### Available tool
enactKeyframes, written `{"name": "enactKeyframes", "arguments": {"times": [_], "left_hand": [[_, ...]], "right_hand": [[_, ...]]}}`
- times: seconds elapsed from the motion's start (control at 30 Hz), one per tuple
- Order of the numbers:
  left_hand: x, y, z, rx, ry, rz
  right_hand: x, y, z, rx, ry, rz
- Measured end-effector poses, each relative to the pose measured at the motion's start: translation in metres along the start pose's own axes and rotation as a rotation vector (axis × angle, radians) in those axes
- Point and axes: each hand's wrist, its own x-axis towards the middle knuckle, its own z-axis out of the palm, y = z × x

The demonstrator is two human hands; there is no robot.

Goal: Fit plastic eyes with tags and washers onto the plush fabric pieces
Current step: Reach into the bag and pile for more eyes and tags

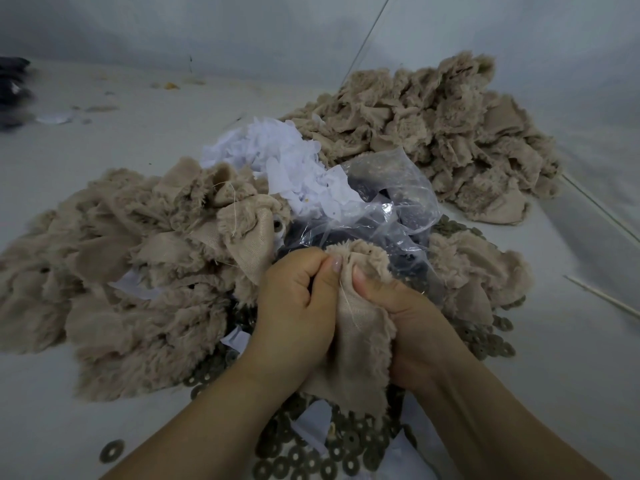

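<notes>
both hands clamped on one plush piece

the left hand (294,306) and right hand (398,320) sit side by side, fingers curled, both pinching the same beige plush fabric piece (356,344). the thumbs meet at its upper edge, almost touching. the piece hangs lengthwise from the thumbs down toward the wrists, smooth backing facing up, fur showing along the right and top edges.

just beyond the knuckles lies a crumpled clear plastic bag (388,209) with dark contents, too blurred to name. past that, a heap of white tags (277,150). left of the grip spreads a large pile of plush pieces (131,258); one piece near the bag shows a fitted eye (277,226). a second plush pile (440,129) lies far off to the upper right.

under and below the wrists, round washers (329,452) are strewn thickly; a lone one (111,450) lies apart at lower left.

everything rests on a pale grey work surface (104,140), bare at the far left and lower left. a thin stick (602,296) lies right of the grip.
</notes>
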Motion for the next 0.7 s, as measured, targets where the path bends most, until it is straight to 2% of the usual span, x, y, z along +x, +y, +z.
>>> {"name": "enactKeyframes", "arguments": {"times": [0.1,0.3,0.5,0.7], "left_hand": [[-0.0025,-0.0017,-0.0009,0.042,0.014,0.023],[-0.0021,-0.0089,-0.004,0.072,0.045,-0.006],[-0.0051,-0.0042,-0.0022,0.126,0.044,0.099],[0.0011,-0.0096,-0.0072,0.148,0.037,0.032]], "right_hand": [[-0.0007,0.0003,-0.0006,-0.051,-0.028,-0.007],[0.0054,0.0022,-0.0064,-0.124,0.017,-0.037],[0.0018,0.0004,-0.0076,-0.114,-0.057,0.009],[0.0049,0.0053,-0.0068,-0.064,-0.009,-0.041]]}}
